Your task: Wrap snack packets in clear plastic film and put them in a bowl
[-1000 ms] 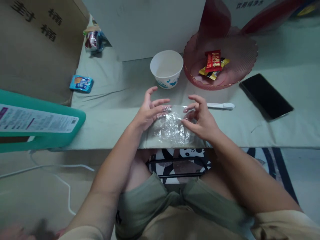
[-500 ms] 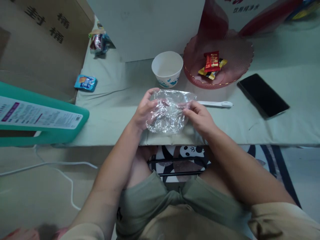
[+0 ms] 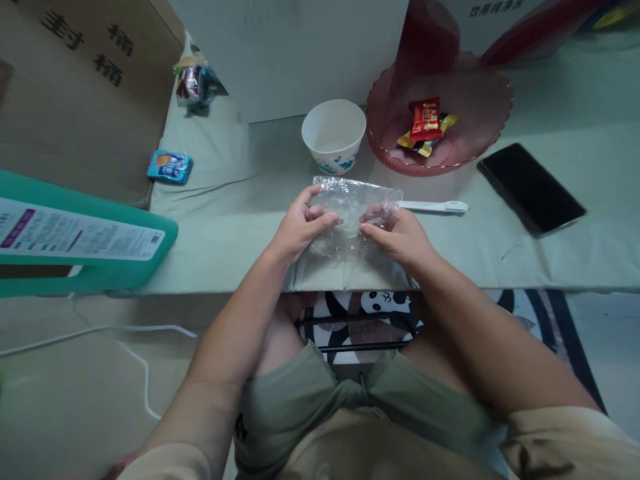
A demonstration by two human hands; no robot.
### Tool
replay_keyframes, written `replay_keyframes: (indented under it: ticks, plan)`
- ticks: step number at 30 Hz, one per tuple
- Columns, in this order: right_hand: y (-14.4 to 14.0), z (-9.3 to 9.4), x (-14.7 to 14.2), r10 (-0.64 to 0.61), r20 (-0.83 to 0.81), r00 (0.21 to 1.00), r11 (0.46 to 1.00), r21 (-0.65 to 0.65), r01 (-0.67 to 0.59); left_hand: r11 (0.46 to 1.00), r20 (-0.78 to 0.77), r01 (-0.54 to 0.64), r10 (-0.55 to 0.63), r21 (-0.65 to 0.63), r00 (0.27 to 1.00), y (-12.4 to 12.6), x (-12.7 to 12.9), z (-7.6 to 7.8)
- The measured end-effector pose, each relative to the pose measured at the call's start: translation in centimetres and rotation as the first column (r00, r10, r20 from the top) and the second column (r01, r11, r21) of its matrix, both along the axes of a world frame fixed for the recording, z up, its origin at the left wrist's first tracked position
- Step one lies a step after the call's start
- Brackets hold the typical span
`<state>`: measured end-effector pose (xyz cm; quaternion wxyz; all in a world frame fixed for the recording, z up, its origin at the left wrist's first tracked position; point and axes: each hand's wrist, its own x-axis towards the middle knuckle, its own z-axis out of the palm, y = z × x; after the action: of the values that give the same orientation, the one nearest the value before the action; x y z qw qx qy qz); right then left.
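Observation:
A crinkled sheet of clear plastic film (image 3: 345,193), perhaps a thin bag, is stretched between my two hands above the table's front edge. My left hand (image 3: 305,227) pinches its left side between thumb and fingers. On the other side, my right hand (image 3: 395,233) has its thumb and curled fingers closed on the film; some of those fingers show through it. Just beyond the film stands a white paper cup (image 3: 334,137) with blue print. A white plastic stick-like tool (image 3: 437,207) lies to the right, its left end hidden behind my right hand and the film.
A pink ribbed bowl (image 3: 480,143) with wrapped snacks (image 3: 425,120) stands at the back right, near a black phone (image 3: 533,190). To the left are a blue packet (image 3: 170,167), a green container (image 3: 155,257) and a cardboard box (image 3: 90,127). A white box (image 3: 300,53) stands behind the cup.
The film, bunched up before, is now flatter and more spread out. My left hand has shifted slightly right, with its thumb extended inward over the film.

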<state>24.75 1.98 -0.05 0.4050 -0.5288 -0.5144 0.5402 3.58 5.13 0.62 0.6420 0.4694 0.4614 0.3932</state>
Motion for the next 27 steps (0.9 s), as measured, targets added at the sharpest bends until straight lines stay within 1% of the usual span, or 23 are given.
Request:
replay_keyframes:
  ticks: [2, 4, 5, 6, 7, 8, 9, 10, 11, 12, 13, 15, 16, 18, 20, 22, 24, 27]
  plan:
    - [0.0, 0.2, -0.2, -0.029, -0.022, 0.999, 1.0, -0.013, 0.028, 0.996, -0.026, -0.084, 0.084, 0.009, 0.996, 0.1, -0.1, -0.3]
    - [-0.1, 0.3, -0.3, -0.06, -0.058, 0.997, 0.998, -0.034, 0.058, 0.99, -0.058, -0.14, 0.142, 0.03, 0.988, 0.3, -0.3, -0.6]
    - [-0.1, 0.3, -0.3, -0.073, -0.072, 0.995, 0.997, -0.04, 0.07, 0.983, -0.077, -0.171, 0.176, 0.059, 0.981, 0.4, -0.4, -0.6]
    - [-0.1, 0.3, -0.3, -0.088, -0.08, 0.993, 0.996, -0.042, 0.085, 0.97, -0.108, -0.215, 0.227, 0.115, 0.968, 0.4, -0.6, -0.7]
    - [0.0, 0.3, -0.3, -0.102, -0.08, 0.992, 0.994, -0.039, 0.1, 0.942, -0.151, -0.266, 0.3, 0.206, 0.942, 0.3, -0.8, -0.6]
    - [0.0, 0.2, -0.2, -0.118, -0.069, 0.991, 0.993, -0.028, 0.116, 0.894, -0.204, -0.305, 0.382, 0.33, 0.901, 0.1, -0.9, -0.5]
    - [0.0, 0.2, -0.1, -0.132, -0.05, 0.99, 0.991, -0.009, 0.131, 0.829, -0.257, -0.306, 0.459, 0.468, 0.85, -0.2, -1.1, -0.2]
    - [0.0, 0.2, -0.1, -0.14, -0.024, 0.99, 0.99, 0.011, 0.14, 0.76, -0.308, -0.259, 0.514, 0.596, 0.8, -0.6, -1.1, 0.1]
    - [0.0, 0.3, 0.0, -0.139, 0.005, 0.99, 0.99, 0.027, 0.139, 0.7, -0.357, -0.17, 0.539, 0.693, 0.763, -1.1, -1.2, 0.4]
    - [-0.1, 0.4, 0.0, -0.124, 0.026, 0.992, 0.992, 0.032, 0.123, 0.661, -0.411, -0.054, 0.526, 0.748, 0.745, -1.6, -1.1, 0.8]
    - [-0.1, 0.5, 0.0, -0.1, 0.031, 0.995, 0.995, 0.027, 0.099, 0.635, -0.464, 0.065, 0.488, 0.77, 0.739, -1.9, -1.1, 1.2]
    - [-0.3, 0.9, -0.1, -0.024, -0.013, 1.0, 1.0, -0.005, 0.024, 0.599, -0.568, 0.276, 0.375, 0.752, 0.733, -2.3, -0.9, 1.8]
    - [-0.4, 1.1, -0.1, 0.02, -0.049, 0.999, 1.0, -0.022, -0.021, 0.579, -0.611, 0.361, 0.32, 0.731, 0.724, -2.3, -0.9, 2.0]
    - [-0.6, 1.4, -0.3, 0.105, -0.123, 0.987, 0.992, -0.056, -0.113, 0.543, -0.673, 0.479, 0.233, 0.689, 0.702, -2.1, -1.1, 2.4]
    - [-0.8, 1.6, -0.4, 0.159, -0.195, 0.968, 0.979, -0.097, -0.18, 0.529, -0.71, 0.549, 0.157, 0.647, 0.686, -1.9, -1.4, 2.5]
    - [-0.9, 1.4, -0.5, 0.154, -0.268, 0.951, 0.972, -0.132, -0.194, 0.526, -0.734, 0.599, 0.076, 0.604, 0.674, -1.8, -1.7, 2.3]
    - [-1.0, 1.1, -0.5, 0.103, -0.312, 0.945, 0.976, -0.152, -0.156, 0.521, -0.752, 0.638, 0.011, 0.567, 0.659, -1.9, -1.8, 1.9]
    - [-1.2, 0.5, -0.6, 0.047, -0.33, 0.943, 0.983, -0.152, -0.102, 0.532, -0.759, 0.648, -0.015, 0.545, 0.651, -2.2, -1.6, 1.0]
